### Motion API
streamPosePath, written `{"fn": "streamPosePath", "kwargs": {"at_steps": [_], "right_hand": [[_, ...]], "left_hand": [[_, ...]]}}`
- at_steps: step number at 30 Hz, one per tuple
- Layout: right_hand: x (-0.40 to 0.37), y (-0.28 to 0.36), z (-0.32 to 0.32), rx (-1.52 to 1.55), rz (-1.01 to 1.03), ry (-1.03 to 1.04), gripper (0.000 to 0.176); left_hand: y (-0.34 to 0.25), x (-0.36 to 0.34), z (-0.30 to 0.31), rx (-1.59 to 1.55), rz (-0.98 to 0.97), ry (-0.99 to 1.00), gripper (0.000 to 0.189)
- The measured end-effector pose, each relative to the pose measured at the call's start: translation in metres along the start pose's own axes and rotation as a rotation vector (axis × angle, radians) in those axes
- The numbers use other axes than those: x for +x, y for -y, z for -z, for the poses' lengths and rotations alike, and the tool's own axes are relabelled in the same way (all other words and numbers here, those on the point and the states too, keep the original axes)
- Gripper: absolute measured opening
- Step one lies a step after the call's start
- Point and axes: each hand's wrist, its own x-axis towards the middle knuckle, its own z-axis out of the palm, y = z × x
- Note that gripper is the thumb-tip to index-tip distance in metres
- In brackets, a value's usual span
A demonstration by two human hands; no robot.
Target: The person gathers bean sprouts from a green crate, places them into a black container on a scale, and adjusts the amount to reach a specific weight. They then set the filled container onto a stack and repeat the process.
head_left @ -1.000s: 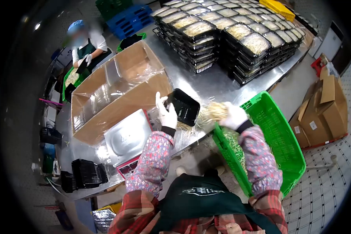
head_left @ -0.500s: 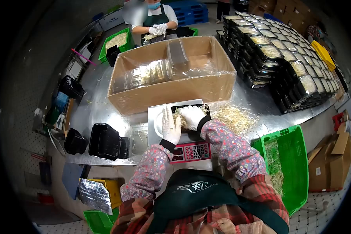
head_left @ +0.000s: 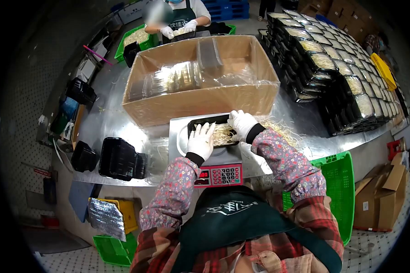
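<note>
A black plastic tray [head_left: 222, 119] filled with pale bean sprouts [head_left: 222, 134] sits on the weighing scale [head_left: 180, 125], whose red keypad faces me. My left hand [head_left: 201, 141], in a white glove, lies over the tray's left end with its fingers stretched out on the sprouts. At the right end, my gloved right hand [head_left: 242, 125] has its fingers curled at the rim; what they pinch, if anything, is hidden. Partly behind my right forearm, a loose pile of sprouts [head_left: 282, 129] lies on the metal table [head_left: 109, 123].
Beyond the scale stands a cardboard box [head_left: 200, 102] holding clear plastic lids. Empty black trays [head_left: 118, 158] are at left, a green crate [head_left: 346, 182] at right. Filled trays [head_left: 321, 61] are stacked at the back right. A co-worker [head_left: 187, 20] handles another tray across the table.
My right hand has moved right and up from inside the tray to its right end, uncovering the sprouts. My left hand has tipped from upright to lying over them.
</note>
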Motion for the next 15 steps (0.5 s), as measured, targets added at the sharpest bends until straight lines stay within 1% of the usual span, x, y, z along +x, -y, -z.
{"fn": "streamPosePath", "kwargs": {"at_steps": [2,3,4,6,7,8,10,11,12,13,14,15], "right_hand": [[-0.001,0.004,-0.007,0.072,-0.141,-0.020,0.037],[0.002,0.005,-0.021,0.010,-0.058,-0.199,0.017],[0.007,0.003,-0.032,-0.018,-0.118,-0.191,0.014],[0.007,-0.007,-0.016,0.040,-0.089,-0.126,0.013],[0.003,-0.013,-0.004,0.045,-0.006,-0.178,0.011],[0.004,-0.021,0.009,0.054,-0.034,-0.127,0.011],[-0.001,-0.043,0.034,0.323,-0.002,-0.202,0.011],[-0.004,-0.046,0.052,0.420,-0.017,-0.229,0.012],[-0.009,-0.045,0.071,0.519,-0.034,-0.257,0.014],[-0.011,-0.039,0.086,0.703,-0.162,-0.211,0.013],[-0.013,-0.032,0.097,0.836,-0.184,-0.205,0.013],[-0.010,-0.027,0.095,0.932,-0.154,-0.242,0.014]], "left_hand": [[-0.003,0.004,-0.003,0.002,0.017,-0.003,0.050],[-0.005,0.006,0.000,0.012,0.022,0.016,0.050],[-0.005,0.006,0.001,0.022,0.026,0.033,0.050],[-0.004,0.006,-0.003,0.011,0.020,0.014,0.050],[-0.004,0.006,-0.003,-0.003,0.025,0.014,0.050],[-0.004,0.005,-0.002,-0.018,0.029,0.015,0.050],[-0.004,0.002,0.000,-0.069,0.032,0.008,0.051],[-0.004,0.001,0.001,-0.094,0.032,0.002,0.052],[-0.001,0.001,0.001,-0.201,-0.001,-0.083,0.054],[0.004,0.000,-0.001,-0.306,-0.035,-0.167,0.055],[0.006,-0.001,0.000,-0.409,-0.069,-0.250,0.056],[0.008,-0.003,0.002,-0.564,-0.062,-0.333,0.058]]}}
